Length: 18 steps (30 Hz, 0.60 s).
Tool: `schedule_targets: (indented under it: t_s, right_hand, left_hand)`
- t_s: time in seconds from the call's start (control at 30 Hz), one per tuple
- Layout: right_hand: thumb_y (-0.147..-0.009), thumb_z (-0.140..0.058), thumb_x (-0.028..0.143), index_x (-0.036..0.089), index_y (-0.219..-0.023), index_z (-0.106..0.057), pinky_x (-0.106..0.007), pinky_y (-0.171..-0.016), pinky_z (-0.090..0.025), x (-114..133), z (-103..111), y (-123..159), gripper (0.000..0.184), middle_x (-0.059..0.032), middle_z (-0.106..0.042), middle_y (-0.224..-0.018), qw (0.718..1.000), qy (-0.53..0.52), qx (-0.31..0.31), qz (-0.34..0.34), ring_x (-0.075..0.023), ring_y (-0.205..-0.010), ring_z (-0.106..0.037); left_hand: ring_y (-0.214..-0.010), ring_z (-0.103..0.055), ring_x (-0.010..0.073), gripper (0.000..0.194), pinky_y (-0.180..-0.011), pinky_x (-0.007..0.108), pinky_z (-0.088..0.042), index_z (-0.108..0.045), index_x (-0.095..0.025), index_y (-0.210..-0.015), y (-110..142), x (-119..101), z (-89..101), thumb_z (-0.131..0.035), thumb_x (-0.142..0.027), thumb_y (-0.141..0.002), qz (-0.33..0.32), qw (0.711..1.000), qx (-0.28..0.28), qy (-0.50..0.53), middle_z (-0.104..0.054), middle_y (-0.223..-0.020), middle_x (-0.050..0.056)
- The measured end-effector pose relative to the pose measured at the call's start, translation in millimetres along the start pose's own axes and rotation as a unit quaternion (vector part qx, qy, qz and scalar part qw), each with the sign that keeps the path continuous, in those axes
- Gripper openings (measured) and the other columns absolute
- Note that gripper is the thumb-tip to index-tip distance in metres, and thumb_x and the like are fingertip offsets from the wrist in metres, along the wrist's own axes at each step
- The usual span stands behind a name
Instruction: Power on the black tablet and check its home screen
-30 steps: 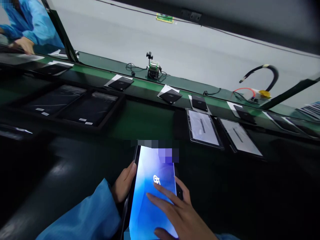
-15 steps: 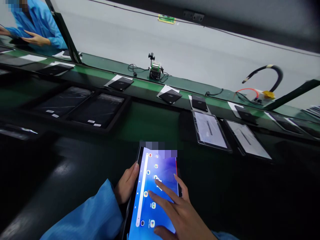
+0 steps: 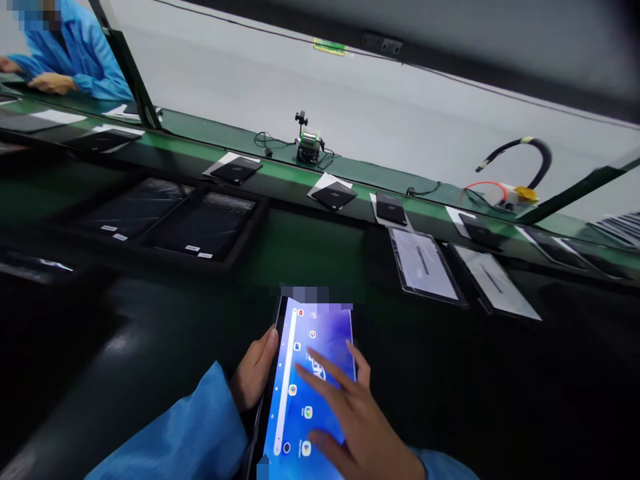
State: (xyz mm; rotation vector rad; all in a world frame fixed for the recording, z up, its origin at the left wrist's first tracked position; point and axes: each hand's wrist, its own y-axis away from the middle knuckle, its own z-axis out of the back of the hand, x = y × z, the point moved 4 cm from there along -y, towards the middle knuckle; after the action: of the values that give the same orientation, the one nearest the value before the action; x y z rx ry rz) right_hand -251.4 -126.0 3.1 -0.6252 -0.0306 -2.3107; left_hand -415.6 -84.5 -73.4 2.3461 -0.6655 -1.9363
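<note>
Left grip (image 3: 254,370) curled; right grip (image 3: 361,419) splayed, palm down

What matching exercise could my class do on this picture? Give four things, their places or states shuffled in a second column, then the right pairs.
1. Blue-lit rectangular tablet
2. Bare left hand
3. Bare right hand
4. Thick curved black tube

A. Spread over the tablet
B. In front of the pale grey wall
C. Showing small coloured app icons
D. Holding the tablet's left edge

Pairs: 1-C, 2-D, 3-A, 4-B

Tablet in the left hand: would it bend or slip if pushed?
The tablet looks thin yet flat, so probably stiff. Its glassy screen may be slippery, perhaps fragile. With the left hand at one edge, it may pivot.
</note>
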Motion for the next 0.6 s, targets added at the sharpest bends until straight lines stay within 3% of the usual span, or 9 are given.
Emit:
schedule_targets:
  t_s: [0.07, 0.13, 0.23, 0.4, 0.5, 0.6]
  right_hand:
    - [-0.093, -0.045, 0.041, 0.032, -0.142, -0.028, -0.059, -0.113, -0.012, -18.8, 8.3, -14.0, 0.053, -0.0025, -0.041, -0.143, 0.997, -0.033, -0.027, -0.061, -0.0254, -0.133, -0.036]
    - [-0.094, -0.040, 0.037, 0.031, -0.135, -0.040, -0.057, -0.112, -0.016, -38.9, 16.4, -37.6, 0.042, -0.0026, -0.050, -0.136, 0.990, -0.056, -0.076, -0.109, -0.0237, -0.131, -0.039]
    - [-0.093, -0.041, 0.035, 0.026, -0.123, -0.055, -0.053, -0.106, -0.029, -63.0, 20.4, -81.2, 0.034, -0.0057, -0.060, -0.124, 0.981, -0.067, -0.111, -0.145, -0.0243, -0.122, -0.048]
    - [-0.088, -0.053, 0.029, 0.019, -0.098, -0.068, -0.042, -0.090, -0.045, -78.2, 11.1, -134.2, 0.020, -0.0058, -0.070, -0.100, 0.976, -0.122, -0.082, -0.163, -0.0219, -0.099, -0.061]
    - [-0.087, -0.057, 0.025, 0.017, -0.087, -0.068, -0.033, -0.079, -0.050, -79.2, 4.7, -146.6, 0.014, -0.0026, -0.071, -0.087, 0.968, -0.167, -0.062, -0.179, -0.0154, -0.084, -0.065]
    - [-0.083, -0.062, 0.023, 0.015, -0.083, -0.067, -0.033, -0.078, -0.051, -80.2, 2.2, -148.3, 0.008, -0.0009, -0.069, -0.082, 0.961, -0.174, -0.063, -0.206, -0.0139, -0.080, -0.064]
  left_hand:
    - [-0.087, -0.067, 0.0276, 0.058, -0.081, 0.039, -0.054, -0.056, -0.018, -0.114, -0.3, -0.6, 0.0, -0.031, -0.064, -0.089, -0.005, 1.000, 0.002, -0.006, -0.070, -0.097, 0.007]
    - [-0.091, -0.066, 0.0267, 0.057, -0.084, 0.036, -0.052, -0.058, -0.019, -0.112, -0.5, -2.2, 0.6, -0.031, -0.064, -0.089, -0.018, 1.000, -0.002, -0.022, -0.071, -0.096, 0.005]
    - [-0.095, -0.064, 0.0256, 0.057, -0.087, 0.034, -0.049, -0.055, -0.020, -0.120, -1.0, -3.9, 1.2, -0.028, -0.062, -0.091, -0.029, 0.999, -0.002, -0.037, -0.070, -0.097, 0.002]
    - [-0.098, -0.063, 0.0250, 0.057, -0.090, 0.038, -0.046, -0.051, -0.021, -0.125, -2.9, -3.7, 2.3, -0.025, -0.060, -0.092, -0.040, 0.998, 0.007, -0.055, -0.068, -0.105, 0.005]
    - [-0.094, -0.063, 0.0256, 0.060, -0.089, 0.040, -0.046, -0.049, -0.020, -0.126, -3.9, -2.0, 3.2, -0.024, -0.062, -0.091, -0.043, 0.997, 0.012, -0.065, -0.068, -0.105, 0.006]
    - [-0.095, -0.063, 0.0255, 0.065, -0.090, 0.040, -0.046, -0.048, -0.020, -0.127, -4.1, -0.3, 4.3, -0.021, -0.066, -0.089, -0.040, 0.996, 0.006, -0.075, -0.068, -0.106, 0.007]
